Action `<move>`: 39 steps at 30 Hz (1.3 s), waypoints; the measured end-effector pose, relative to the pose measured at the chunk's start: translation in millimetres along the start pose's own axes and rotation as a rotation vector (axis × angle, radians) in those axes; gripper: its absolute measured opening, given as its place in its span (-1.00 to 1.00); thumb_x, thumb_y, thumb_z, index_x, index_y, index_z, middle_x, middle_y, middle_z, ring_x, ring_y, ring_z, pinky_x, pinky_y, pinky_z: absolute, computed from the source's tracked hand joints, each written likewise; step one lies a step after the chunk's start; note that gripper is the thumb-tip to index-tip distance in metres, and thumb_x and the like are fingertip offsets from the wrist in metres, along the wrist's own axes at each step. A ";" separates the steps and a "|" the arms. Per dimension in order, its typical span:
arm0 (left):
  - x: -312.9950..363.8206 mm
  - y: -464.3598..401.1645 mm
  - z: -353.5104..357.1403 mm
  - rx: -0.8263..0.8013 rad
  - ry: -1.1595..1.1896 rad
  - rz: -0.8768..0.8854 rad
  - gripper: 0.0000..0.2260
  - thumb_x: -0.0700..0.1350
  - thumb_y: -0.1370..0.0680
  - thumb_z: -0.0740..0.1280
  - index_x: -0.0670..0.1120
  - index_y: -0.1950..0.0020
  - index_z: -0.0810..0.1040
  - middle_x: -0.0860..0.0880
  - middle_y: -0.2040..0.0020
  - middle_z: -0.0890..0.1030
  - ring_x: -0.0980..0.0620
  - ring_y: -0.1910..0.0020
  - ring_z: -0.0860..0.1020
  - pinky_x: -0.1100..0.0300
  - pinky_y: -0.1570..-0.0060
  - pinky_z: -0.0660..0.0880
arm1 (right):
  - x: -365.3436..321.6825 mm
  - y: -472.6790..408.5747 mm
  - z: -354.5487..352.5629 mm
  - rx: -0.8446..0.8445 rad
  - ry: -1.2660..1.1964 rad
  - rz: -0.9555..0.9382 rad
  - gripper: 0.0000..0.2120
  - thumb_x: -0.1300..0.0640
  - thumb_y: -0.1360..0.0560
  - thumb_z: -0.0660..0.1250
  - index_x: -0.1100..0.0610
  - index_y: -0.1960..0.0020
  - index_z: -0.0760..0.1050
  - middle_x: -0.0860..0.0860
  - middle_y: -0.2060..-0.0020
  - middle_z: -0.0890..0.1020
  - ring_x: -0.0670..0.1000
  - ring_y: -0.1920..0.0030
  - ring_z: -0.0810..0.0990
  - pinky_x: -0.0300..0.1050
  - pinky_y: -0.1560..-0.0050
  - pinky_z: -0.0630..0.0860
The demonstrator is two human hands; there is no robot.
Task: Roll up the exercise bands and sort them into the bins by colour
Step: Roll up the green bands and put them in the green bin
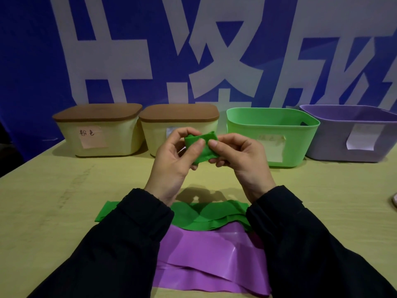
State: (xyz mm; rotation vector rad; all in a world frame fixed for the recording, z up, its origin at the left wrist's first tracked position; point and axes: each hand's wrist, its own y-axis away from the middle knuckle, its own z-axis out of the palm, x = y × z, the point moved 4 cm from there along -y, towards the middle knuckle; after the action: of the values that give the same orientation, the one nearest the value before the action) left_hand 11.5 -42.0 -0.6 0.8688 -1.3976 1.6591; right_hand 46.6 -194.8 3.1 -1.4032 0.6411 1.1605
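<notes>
A small rolled green band (pixel 203 148) is held up above the table between both hands. My left hand (pixel 175 157) pinches its left side with thumb and fingers, and my right hand (pixel 238 157) pinches its right side. More green bands (pixel 206 216) lie flat on the table under my wrists, overlapping purple bands (pixel 206 259) nearer to me. Behind the hands stand an open green bin (pixel 272 136) and, to its right, an open purple bin (pixel 352 134).
Two cream bins with brown lids stand at the back left: one with a pink label (pixel 98 130), the other (pixel 178 125) partly behind my left hand. A blue banner hangs behind the bins. A pale object (pixel 394 200) shows at the right edge.
</notes>
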 end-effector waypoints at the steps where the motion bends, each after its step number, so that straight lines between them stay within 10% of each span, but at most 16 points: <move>1: -0.4 -0.4 -0.6 0.004 -0.026 0.011 -0.82 -0.14 -0.54 0.43 0.07 -0.10 0.59 -0.06 -0.08 0.60 0.01 0.07 0.51 0.17 0.27 0.44 | 0.6 -0.3 -0.5 0.003 -0.011 0.006 -0.86 0.28 -0.50 0.45 0.34 -0.01 0.62 0.11 0.28 0.70 -0.01 0.36 0.65 -0.22 0.33 0.55; 39: 3.3 5.3 6.4 0.014 -0.150 0.043 -0.85 -0.24 -0.59 0.36 -0.11 -0.16 0.54 -0.08 -0.10 0.59 0.07 0.00 0.66 0.16 0.08 0.61 | 0.4 1.6 0.1 0.045 0.207 -0.131 -0.91 0.23 -0.46 0.52 0.14 0.14 0.61 0.03 0.25 0.64 -0.05 0.31 0.55 -0.24 0.31 0.49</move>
State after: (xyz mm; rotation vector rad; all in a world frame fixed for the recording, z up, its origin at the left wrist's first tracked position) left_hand 5.4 -48.3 1.0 0.9951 -1.5163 1.6663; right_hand 45.3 -194.9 2.0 -1.5157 0.7043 0.9000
